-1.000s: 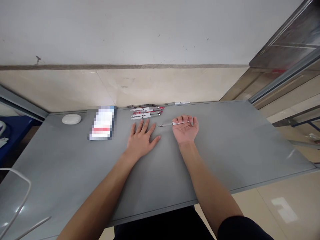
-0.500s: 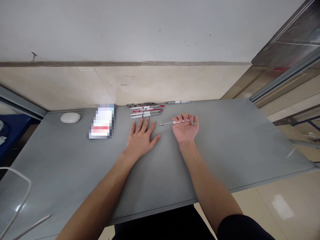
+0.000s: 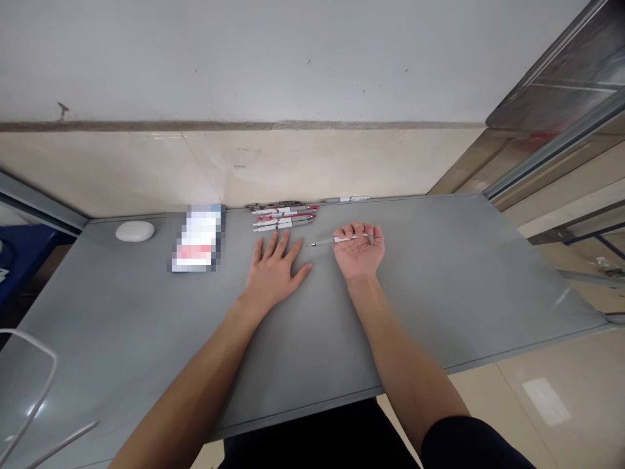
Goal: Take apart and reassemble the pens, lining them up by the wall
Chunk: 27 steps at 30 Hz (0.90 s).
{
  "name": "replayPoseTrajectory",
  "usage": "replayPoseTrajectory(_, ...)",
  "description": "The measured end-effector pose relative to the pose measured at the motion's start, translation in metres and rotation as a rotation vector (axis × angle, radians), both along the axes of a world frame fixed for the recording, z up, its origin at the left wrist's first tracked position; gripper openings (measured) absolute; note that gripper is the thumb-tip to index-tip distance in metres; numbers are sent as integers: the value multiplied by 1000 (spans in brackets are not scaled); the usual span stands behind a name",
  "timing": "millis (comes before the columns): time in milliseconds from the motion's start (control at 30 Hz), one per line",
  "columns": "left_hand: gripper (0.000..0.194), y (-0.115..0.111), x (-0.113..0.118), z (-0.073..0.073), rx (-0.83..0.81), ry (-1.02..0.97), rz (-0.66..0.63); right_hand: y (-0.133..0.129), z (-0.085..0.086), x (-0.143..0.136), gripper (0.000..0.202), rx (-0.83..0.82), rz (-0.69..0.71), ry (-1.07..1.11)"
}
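My left hand [image 3: 271,275] lies flat, palm down, on the grey table [image 3: 303,339], its fingers spread and nothing held. Just beyond its fingertips is a group of several pens [image 3: 280,219], some white, some with red parts, lying side by side. My right hand [image 3: 360,254] is turned palm up with the fingers curled over a white pen [image 3: 321,243]. The pen's silver tip points left toward my left hand, and its middle is partly covered by the fingers. A separate white pen [image 3: 346,198] lies at the table's back edge, behind my right hand.
A phone [image 3: 198,238] with a blurred screen lies left of the pens. Farther left is a white rounded case [image 3: 135,230]. A white cable [image 3: 46,384] crosses the lower left. The wall [image 3: 312,163] stands directly behind the table.
The whole view has shifted very slightly. Both hands and the pens keep the same places on the table, and the right hand still holds the pen.
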<state>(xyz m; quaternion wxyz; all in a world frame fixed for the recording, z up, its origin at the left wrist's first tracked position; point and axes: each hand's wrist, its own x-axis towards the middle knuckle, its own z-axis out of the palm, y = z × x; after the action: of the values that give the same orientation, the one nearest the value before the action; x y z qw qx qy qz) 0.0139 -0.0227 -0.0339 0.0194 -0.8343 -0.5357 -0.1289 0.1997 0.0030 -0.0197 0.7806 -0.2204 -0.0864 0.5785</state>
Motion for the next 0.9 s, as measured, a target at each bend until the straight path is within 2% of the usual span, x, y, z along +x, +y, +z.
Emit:
replayPoseTrajectory(167, 60, -1, 1, 1, 32, 0, -3, -1, -1, 0, 40, 28, 21, 31)
replayPoseTrajectory(333, 53, -2, 3, 7, 137, -29, -43, -1, -4, -3, 41, 83, 69, 32)
replayPoseTrajectory(500, 40, -1, 9, 16, 177, -88, -129, -10, 6, -15, 44, 82, 142, -12)
replayPoseTrajectory(667, 32, 1, 8, 16, 167, -160, -183, -12, 11, -25, 43, 94, 211, -67)
replayPoseTrajectory(733, 32, 2, 4, 13, 170, -189, -178, -7, 9, -22, 40, 21, 197, -212)
replayPoseTrajectory(800, 31, 3, 0, 11, 177, -202, -161, -3, 7, -15, 33, -96, 97, -455)
replayPoseTrajectory(900, 31, 4, -3, 9, 194, -198, -137, -4, 5, -1, 31, -139, -153, -1054)
